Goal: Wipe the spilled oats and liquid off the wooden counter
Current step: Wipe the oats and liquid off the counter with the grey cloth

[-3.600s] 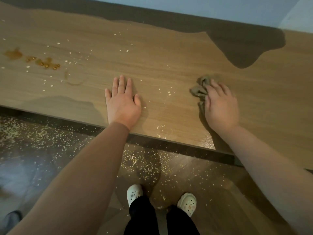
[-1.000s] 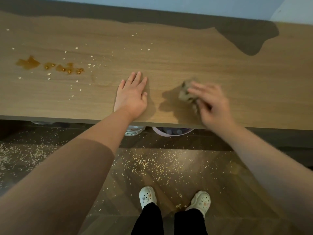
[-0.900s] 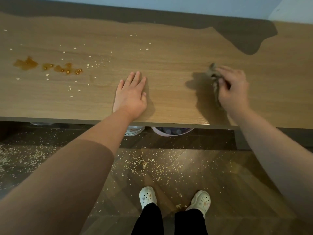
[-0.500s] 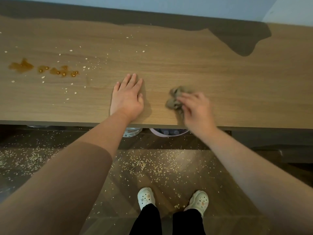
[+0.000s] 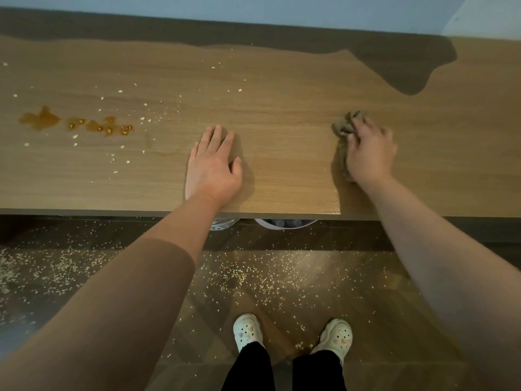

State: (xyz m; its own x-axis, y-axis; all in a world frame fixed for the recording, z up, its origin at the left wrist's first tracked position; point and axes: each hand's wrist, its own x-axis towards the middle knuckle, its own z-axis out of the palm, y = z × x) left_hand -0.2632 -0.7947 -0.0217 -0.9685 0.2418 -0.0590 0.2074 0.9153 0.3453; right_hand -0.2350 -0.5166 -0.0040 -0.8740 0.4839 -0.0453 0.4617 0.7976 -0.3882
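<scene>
My right hand [image 5: 369, 153] grips a crumpled grey-brown cloth [image 5: 345, 124] and holds it down on the wooden counter [image 5: 282, 108], right of centre. My left hand [image 5: 212, 167] rests flat on the counter near its front edge, fingers straight. A brown liquid spill [image 5: 42, 119] with soaked oat clumps [image 5: 112, 128] lies at the far left. Loose oats [image 5: 158, 117] are scattered between the spill and my left hand, with a few further back near the centre.
The counter's front edge [image 5: 112, 212] runs across the view below my hands. Many oats [image 5: 253, 277] litter the wooden floor below. A white basket [image 5: 222, 223] and a bowl-like container [image 5: 284, 222] sit under the counter. My feet in white clogs [image 5: 246, 331] stand on the floor.
My right hand has swept the cloth from beside my left hand out to the right and slightly back. My left hand has stayed flat in place.
</scene>
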